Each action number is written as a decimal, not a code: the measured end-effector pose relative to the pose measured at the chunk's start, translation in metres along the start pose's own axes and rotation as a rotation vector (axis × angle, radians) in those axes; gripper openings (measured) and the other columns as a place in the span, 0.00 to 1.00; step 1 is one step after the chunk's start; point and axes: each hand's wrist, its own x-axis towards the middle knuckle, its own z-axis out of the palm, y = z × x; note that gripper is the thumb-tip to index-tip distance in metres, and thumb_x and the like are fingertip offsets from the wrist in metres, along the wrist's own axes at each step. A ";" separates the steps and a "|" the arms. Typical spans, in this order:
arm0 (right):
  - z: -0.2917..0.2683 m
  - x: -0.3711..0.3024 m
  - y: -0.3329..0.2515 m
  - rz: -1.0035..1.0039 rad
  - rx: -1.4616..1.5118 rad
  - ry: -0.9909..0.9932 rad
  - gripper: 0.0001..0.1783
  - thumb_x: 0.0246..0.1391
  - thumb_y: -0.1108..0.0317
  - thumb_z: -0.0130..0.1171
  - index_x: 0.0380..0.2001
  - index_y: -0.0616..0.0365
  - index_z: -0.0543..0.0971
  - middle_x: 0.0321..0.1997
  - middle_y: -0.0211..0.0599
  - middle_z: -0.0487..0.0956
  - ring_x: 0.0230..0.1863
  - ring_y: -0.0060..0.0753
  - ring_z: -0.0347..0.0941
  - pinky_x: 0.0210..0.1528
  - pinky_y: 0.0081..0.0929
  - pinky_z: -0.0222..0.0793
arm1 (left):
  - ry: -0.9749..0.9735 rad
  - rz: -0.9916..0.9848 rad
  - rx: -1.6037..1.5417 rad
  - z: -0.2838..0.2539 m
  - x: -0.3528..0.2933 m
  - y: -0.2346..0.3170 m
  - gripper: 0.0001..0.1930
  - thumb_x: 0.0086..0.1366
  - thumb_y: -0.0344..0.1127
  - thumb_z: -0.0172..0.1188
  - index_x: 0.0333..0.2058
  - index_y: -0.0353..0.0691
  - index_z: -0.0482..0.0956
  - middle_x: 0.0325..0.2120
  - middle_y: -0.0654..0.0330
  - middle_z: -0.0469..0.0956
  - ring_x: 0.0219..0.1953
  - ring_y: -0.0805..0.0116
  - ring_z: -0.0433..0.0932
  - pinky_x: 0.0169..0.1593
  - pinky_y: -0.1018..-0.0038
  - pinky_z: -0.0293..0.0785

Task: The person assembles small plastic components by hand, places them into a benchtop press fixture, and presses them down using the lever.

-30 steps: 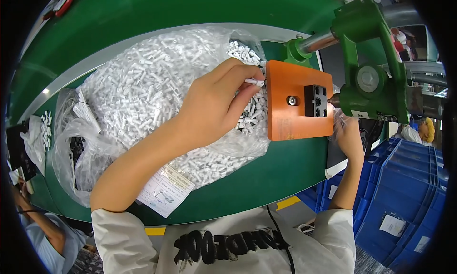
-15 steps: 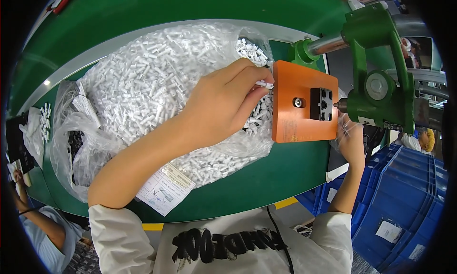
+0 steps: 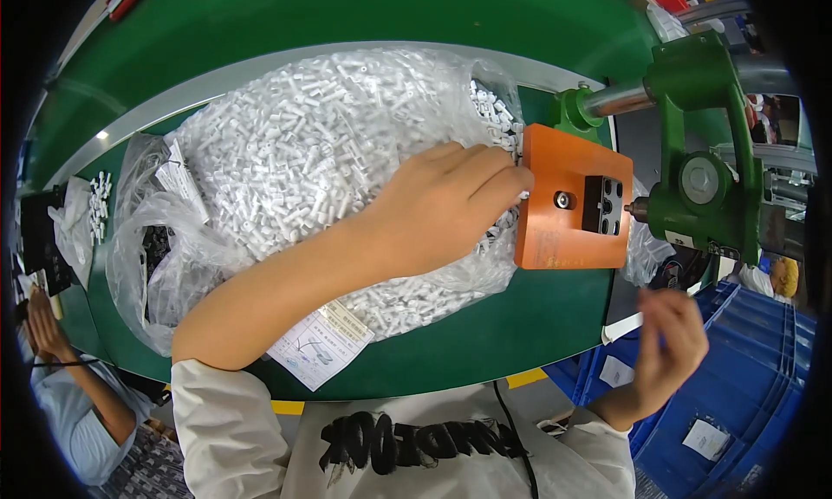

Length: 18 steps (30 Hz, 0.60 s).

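My left hand (image 3: 451,206) pinches a small white plastic piece (image 3: 524,196) at the left edge of an orange plate (image 3: 568,252). Most of the piece is hidden by the fingers. On the plate sit a black block with several holes (image 3: 603,206) and a round metal bolt (image 3: 562,201). Beneath my left forearm spreads a big clear bag of white plastic pieces (image 3: 295,144). My right hand (image 3: 674,341) hovers off the table's right front edge. Its fingers are drawn together and slightly blurred; anything between the tips is too small to make out.
A green hand press (image 3: 698,187) stands right of the plate, its metal tip close to the black block. Another clear bag (image 3: 643,252) lies behind the plate. Blue crates (image 3: 737,369) stand at the right. A paper label (image 3: 322,347) lies in front; a co-worker's hand (image 3: 45,326) shows far left.
My right hand has come out from the clear bag beside the plate and moved toward me. My left hand's fingers have closed further over the white piece. The whole view has shifted slightly.
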 end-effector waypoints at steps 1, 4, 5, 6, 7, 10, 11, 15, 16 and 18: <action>0.011 0.005 -0.009 -0.098 0.089 -0.041 0.13 0.36 0.85 0.64 0.30 0.65 0.84 0.29 0.42 0.79 0.27 0.36 0.76 0.29 0.26 0.69 | -0.003 0.004 -0.002 0.001 0.001 0.000 0.12 0.53 0.23 0.63 0.38 0.35 0.77 0.32 0.56 0.76 0.29 0.57 0.76 0.31 0.67 0.72; 0.046 0.027 -0.022 -0.232 0.271 -0.169 0.14 0.34 0.83 0.66 0.31 0.66 0.83 0.29 0.41 0.78 0.27 0.39 0.76 0.29 0.27 0.70 | -0.024 0.005 0.010 0.000 -0.004 -0.001 0.13 0.52 0.23 0.64 0.38 0.35 0.77 0.33 0.57 0.76 0.29 0.58 0.77 0.31 0.67 0.72; 0.056 0.035 -0.025 -0.277 0.311 -0.200 0.15 0.33 0.83 0.66 0.32 0.66 0.83 0.30 0.41 0.78 0.28 0.40 0.76 0.29 0.29 0.71 | -0.017 0.003 0.015 0.000 -0.006 -0.003 0.14 0.51 0.24 0.64 0.38 0.35 0.77 0.33 0.56 0.76 0.29 0.58 0.77 0.31 0.67 0.73; 0.061 0.042 -0.028 -0.321 0.350 -0.229 0.16 0.33 0.83 0.66 0.32 0.67 0.83 0.30 0.41 0.78 0.28 0.41 0.76 0.30 0.30 0.71 | -0.011 0.003 0.021 0.000 -0.005 -0.001 0.14 0.50 0.24 0.65 0.38 0.35 0.77 0.33 0.56 0.76 0.29 0.58 0.77 0.32 0.67 0.73; 0.066 0.048 -0.031 -0.325 0.352 -0.232 0.16 0.33 0.83 0.66 0.32 0.67 0.83 0.30 0.41 0.78 0.28 0.41 0.76 0.30 0.30 0.71 | -0.010 -0.001 0.024 -0.001 -0.003 0.000 0.14 0.50 0.24 0.65 0.38 0.35 0.77 0.33 0.56 0.76 0.29 0.58 0.77 0.32 0.67 0.73; 0.085 0.063 -0.037 -0.446 0.379 -0.151 0.18 0.34 0.86 0.65 0.35 0.69 0.82 0.36 0.44 0.77 0.32 0.43 0.76 0.33 0.31 0.72 | -0.037 -0.008 0.030 -0.002 0.000 0.002 0.15 0.49 0.25 0.65 0.38 0.35 0.77 0.33 0.56 0.76 0.30 0.58 0.77 0.32 0.67 0.73; 0.090 0.067 -0.037 -0.436 0.379 -0.150 0.17 0.34 0.86 0.65 0.35 0.69 0.82 0.37 0.45 0.77 0.33 0.44 0.75 0.33 0.31 0.72 | -0.023 -0.014 0.020 -0.002 -0.001 0.002 0.15 0.49 0.25 0.65 0.38 0.35 0.77 0.33 0.56 0.76 0.30 0.58 0.77 0.32 0.67 0.73; 0.111 0.062 -0.026 -0.335 0.400 -0.104 0.15 0.40 0.88 0.63 0.36 0.70 0.82 0.39 0.46 0.77 0.30 0.40 0.76 0.31 0.27 0.72 | -0.026 -0.047 0.046 -0.002 -0.003 0.001 0.15 0.49 0.26 0.64 0.38 0.35 0.77 0.34 0.56 0.76 0.30 0.59 0.77 0.32 0.68 0.72; 0.115 0.059 -0.025 -0.259 0.418 -0.071 0.14 0.43 0.88 0.63 0.37 0.70 0.82 0.38 0.46 0.78 0.30 0.37 0.76 0.30 0.26 0.72 | -0.026 -0.050 0.042 0.000 -0.004 -0.001 0.15 0.49 0.26 0.64 0.38 0.35 0.77 0.34 0.56 0.76 0.30 0.59 0.77 0.32 0.68 0.72; 0.121 0.061 -0.023 -0.270 0.442 -0.007 0.13 0.44 0.88 0.63 0.36 0.69 0.82 0.37 0.45 0.79 0.29 0.35 0.77 0.30 0.24 0.73 | -0.010 -0.040 0.065 -0.001 -0.002 0.001 0.14 0.50 0.26 0.64 0.38 0.35 0.77 0.34 0.56 0.76 0.30 0.60 0.77 0.32 0.69 0.72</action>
